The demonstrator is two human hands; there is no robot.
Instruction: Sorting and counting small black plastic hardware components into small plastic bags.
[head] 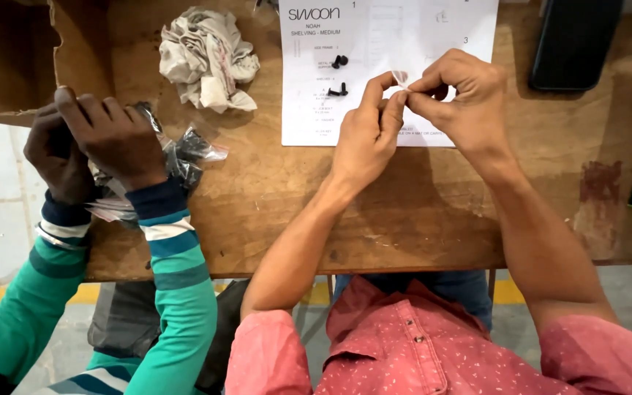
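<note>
While both hands work above the white printed instruction sheet (389, 73), the left hand (366, 135) and right hand (462, 99) each pinch one edge of a small clear plastic packet (400, 77), fingertips pressed together; small black screws (339, 90) lie on the sheet just beside it. At the left of the worn wooden table (272, 197), a co-worker's hands (89, 143) in green striped sleeves grip a crinkled clear plastic bag (184, 157); a crumpled grey cloth (206, 58) lies near.

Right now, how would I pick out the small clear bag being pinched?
Find the white instruction sheet on the wooden table. Over its lower right, the left hand and right hand pinch a tiny clear bag; a co-worker holds the bigger crinkled one.
</note>
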